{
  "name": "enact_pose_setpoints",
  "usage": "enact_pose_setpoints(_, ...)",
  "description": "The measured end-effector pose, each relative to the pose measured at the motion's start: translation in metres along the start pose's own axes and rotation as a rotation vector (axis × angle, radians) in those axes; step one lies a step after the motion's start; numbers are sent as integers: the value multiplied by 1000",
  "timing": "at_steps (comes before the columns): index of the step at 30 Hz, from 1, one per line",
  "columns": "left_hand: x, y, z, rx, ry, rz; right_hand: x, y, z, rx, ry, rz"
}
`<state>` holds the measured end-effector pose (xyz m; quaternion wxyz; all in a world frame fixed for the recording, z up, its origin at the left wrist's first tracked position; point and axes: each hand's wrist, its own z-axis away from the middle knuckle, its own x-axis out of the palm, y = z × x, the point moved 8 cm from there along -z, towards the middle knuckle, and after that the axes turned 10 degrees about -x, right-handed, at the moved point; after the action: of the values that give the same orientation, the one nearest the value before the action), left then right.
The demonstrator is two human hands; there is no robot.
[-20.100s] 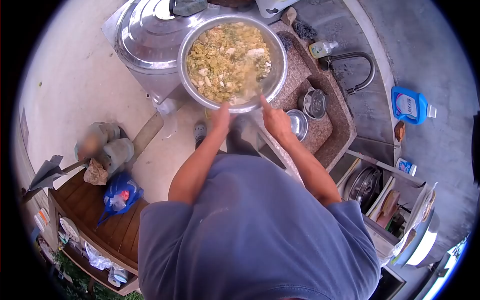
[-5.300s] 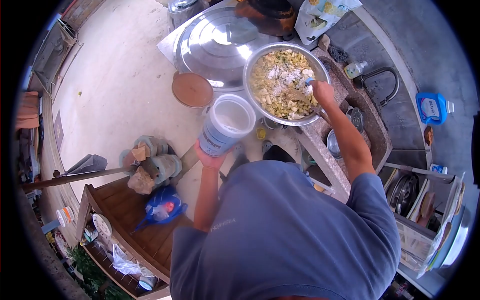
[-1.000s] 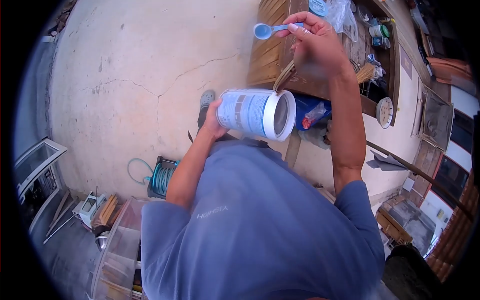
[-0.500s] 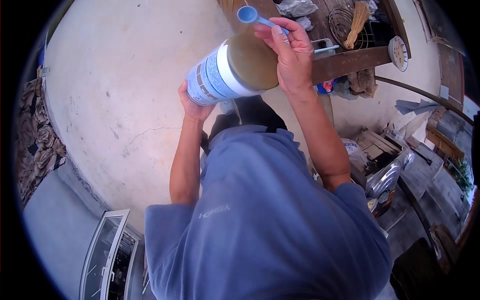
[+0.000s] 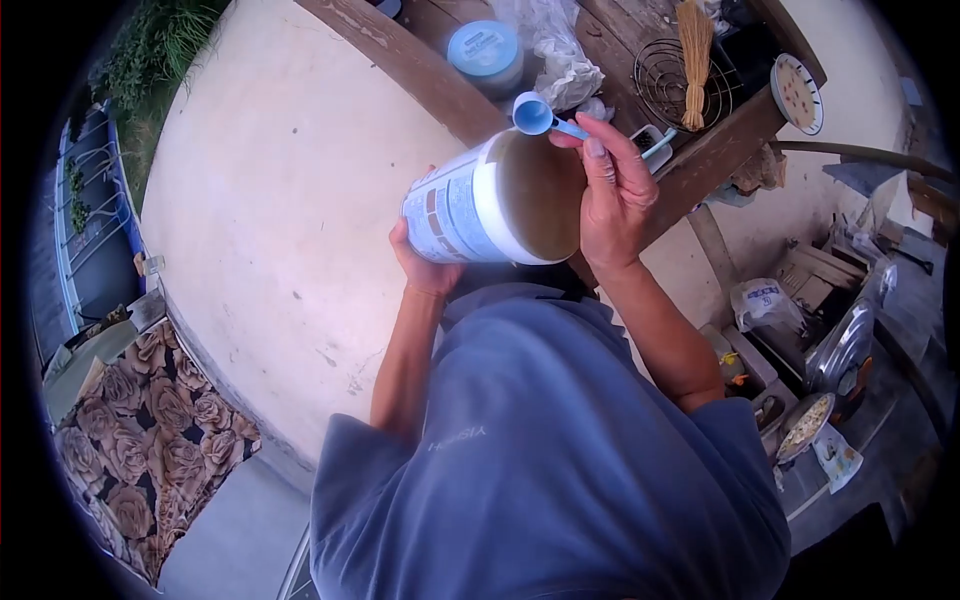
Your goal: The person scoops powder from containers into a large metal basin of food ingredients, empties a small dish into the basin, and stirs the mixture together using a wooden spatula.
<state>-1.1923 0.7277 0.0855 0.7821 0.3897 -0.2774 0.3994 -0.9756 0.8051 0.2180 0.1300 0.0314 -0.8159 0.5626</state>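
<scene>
My left hand (image 5: 428, 265) grips a large round tub (image 5: 447, 214) with a white and blue printed label, supporting it from below on its left side. The tub lies tilted, its wide olive-brown end with a white band facing right; whether that is contents or a surface I cannot tell. Between the thumb and fingers of my right hand (image 5: 615, 195) is the handle of a small blue measuring scoop (image 5: 532, 113). The scoop's bowl is held just above the tub's upper edge. Most of my left fingers are hidden behind the tub.
On a wooden table (image 5: 395, 60) stand a blue-lidded jar (image 5: 486, 52), crumpled plastic (image 5: 568, 80), a wire rack (image 5: 665, 80) and a straw whisk (image 5: 694, 60). A patterned bowl (image 5: 797, 95) sits at its corner. Rose-patterned cloth (image 5: 150, 430) lies lower left; clutter fills the right side.
The view has shifted, bringing the blue-lidded jar and more of the table into sight. Tub, scoop and both hands appear slightly lower and further right; both grips stay the same.
</scene>
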Motion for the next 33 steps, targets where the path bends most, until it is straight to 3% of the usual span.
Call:
enact_pose_setpoints(6,72,24,-65,-142,-197,-144,-35,-5,-43,-52,377,-267)
enact_pose_setpoints(8,76,14,-97,-386,-189,-59,-29,-15,-80,18,366,-270)
enact_pose_setpoints(10,96,25,-121,-511,-314,50,-23,-6,-110,44,302,-227)
enact_pose_setpoints(17,138,122,-267,-508,-328,-152,-2,91,-196,-22,472,-132)
enact_pose_setpoints(22,119,178,-396,-448,-126,-295,25,196,-250,-14,595,-162)
enact_pose_setpoints(28,16,195,-537,-298,312,-710,43,316,-261,121,737,-24)
enact_pose_setpoints(30,-27,179,-576,-387,343,-735,55,339,-251,238,810,-171)
enact_pose_setpoints(33,-42,172,-578,-480,385,-768,58,365,-239,245,777,-28)
